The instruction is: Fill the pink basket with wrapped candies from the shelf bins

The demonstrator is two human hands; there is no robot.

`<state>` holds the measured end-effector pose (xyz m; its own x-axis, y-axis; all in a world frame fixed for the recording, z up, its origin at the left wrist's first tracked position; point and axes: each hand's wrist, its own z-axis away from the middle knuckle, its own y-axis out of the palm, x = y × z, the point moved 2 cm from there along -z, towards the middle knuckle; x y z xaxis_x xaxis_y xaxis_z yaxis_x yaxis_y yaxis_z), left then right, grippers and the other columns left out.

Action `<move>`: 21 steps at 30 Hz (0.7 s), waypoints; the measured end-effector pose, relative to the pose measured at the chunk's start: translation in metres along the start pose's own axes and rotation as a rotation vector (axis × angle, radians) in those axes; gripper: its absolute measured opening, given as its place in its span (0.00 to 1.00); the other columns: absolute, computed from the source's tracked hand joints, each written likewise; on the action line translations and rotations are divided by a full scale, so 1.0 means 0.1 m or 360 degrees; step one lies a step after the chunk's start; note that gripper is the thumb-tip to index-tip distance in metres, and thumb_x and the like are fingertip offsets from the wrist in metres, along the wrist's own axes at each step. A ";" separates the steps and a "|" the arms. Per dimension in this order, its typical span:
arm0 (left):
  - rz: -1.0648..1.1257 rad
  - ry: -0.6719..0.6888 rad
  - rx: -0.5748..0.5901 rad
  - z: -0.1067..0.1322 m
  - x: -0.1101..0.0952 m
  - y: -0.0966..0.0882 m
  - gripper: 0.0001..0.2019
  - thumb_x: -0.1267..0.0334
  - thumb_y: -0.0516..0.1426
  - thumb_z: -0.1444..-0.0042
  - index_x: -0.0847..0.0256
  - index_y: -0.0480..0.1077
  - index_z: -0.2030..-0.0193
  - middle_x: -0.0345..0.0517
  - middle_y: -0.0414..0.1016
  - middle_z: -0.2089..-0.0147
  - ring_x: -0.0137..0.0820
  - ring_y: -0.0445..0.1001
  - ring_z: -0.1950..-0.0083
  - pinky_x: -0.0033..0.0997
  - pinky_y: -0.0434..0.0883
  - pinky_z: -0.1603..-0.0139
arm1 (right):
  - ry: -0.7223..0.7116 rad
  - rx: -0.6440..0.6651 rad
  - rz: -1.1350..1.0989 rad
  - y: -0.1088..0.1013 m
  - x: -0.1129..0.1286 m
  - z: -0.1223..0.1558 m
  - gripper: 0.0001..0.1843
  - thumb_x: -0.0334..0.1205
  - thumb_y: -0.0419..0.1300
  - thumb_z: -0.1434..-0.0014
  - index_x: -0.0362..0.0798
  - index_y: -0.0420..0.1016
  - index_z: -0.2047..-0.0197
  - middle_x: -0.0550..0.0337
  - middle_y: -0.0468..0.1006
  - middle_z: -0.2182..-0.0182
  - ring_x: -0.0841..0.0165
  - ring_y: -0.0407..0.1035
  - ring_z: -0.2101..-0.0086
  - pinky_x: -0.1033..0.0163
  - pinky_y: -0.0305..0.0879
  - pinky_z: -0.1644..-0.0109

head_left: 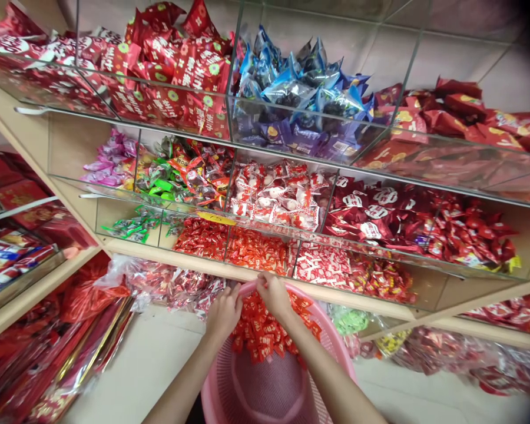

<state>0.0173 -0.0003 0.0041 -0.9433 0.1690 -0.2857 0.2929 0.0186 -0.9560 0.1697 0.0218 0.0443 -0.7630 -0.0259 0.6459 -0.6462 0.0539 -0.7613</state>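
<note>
A pink plastic basket point(345, 347) with mesh sides stands in front of me, just below the shelf's lower edge. Small orange-red wrapped candies point(265, 337) are heaped in its far half, while its near bottom shows bare. My left hand point(223, 312) is closed at the basket's far left rim. Beside it, my right hand point(274, 295) is closed at the far rim, above the candies. Both sets of fingers curl out of sight, so their exact hold is partly hidden. Right behind the hands, similar orange-red candies point(258, 252) fill a low shelf compartment.
Clear-fronted shelves hold red packets point(168, 65), blue packets point(291, 82), red-and-white sweets point(278, 197) and dark red packets point(366, 212). Bagged goods point(172, 282) lie beneath on the floor point(159, 347). Red packaging point(75, 353) stands at left, and more bags point(450, 353) lie at right.
</note>
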 end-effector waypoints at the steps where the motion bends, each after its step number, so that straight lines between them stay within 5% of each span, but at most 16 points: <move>1: 0.0003 0.0003 -0.0001 0.00 0.00 0.00 0.21 0.63 0.45 0.37 0.57 0.63 0.39 0.51 0.73 0.50 0.35 0.74 0.54 0.30 0.68 0.58 | -0.0014 -0.0027 -0.0001 -0.06 0.02 -0.04 0.10 0.35 0.52 0.41 0.47 0.72 0.59 0.56 0.78 0.68 0.66 0.71 0.66 0.65 0.61 0.62; 5: 0.0028 0.0001 0.0007 0.00 0.00 -0.01 0.21 0.63 0.45 0.37 0.58 0.63 0.38 0.52 0.73 0.50 0.34 0.73 0.53 0.31 0.68 0.55 | 0.0049 -0.0129 0.0251 -0.31 0.08 -0.24 0.12 0.37 0.49 0.39 0.47 0.71 0.57 0.53 0.78 0.64 0.66 0.72 0.64 0.64 0.61 0.60; 9: 0.0029 -0.0018 0.0049 0.01 0.00 -0.02 0.22 0.62 0.45 0.37 0.58 0.62 0.38 0.52 0.73 0.50 0.35 0.73 0.52 0.31 0.68 0.55 | 0.0295 0.0071 0.0748 -0.43 0.10 -0.47 0.19 0.44 0.50 0.37 0.43 0.68 0.49 0.40 0.73 0.51 0.56 0.71 0.54 0.58 0.62 0.55; 14: 0.0047 -0.0045 0.0078 0.01 -0.01 -0.03 0.22 0.63 0.45 0.37 0.57 0.62 0.37 0.51 0.73 0.50 0.34 0.72 0.52 0.31 0.68 0.55 | 0.0387 0.0272 0.0840 -0.34 0.11 -0.73 0.29 0.53 0.50 0.38 0.37 0.66 0.44 0.34 0.71 0.48 0.50 0.63 0.45 0.51 0.56 0.44; 21: 0.0036 -0.0031 0.0101 0.01 0.00 -0.04 0.22 0.63 0.45 0.37 0.58 0.61 0.37 0.51 0.72 0.49 0.36 0.72 0.50 0.31 0.67 0.54 | 0.0705 0.0535 0.0780 -0.09 0.09 -0.93 0.40 0.63 0.48 0.42 0.35 0.65 0.42 0.31 0.72 0.49 0.46 0.66 0.48 0.42 0.62 0.51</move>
<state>0.0159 -0.0013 0.0077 -0.9396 0.1497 -0.3078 0.3042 -0.0474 -0.9514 0.1701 0.1142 0.0629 -0.9336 0.3314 0.1360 -0.2569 -0.3549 -0.8989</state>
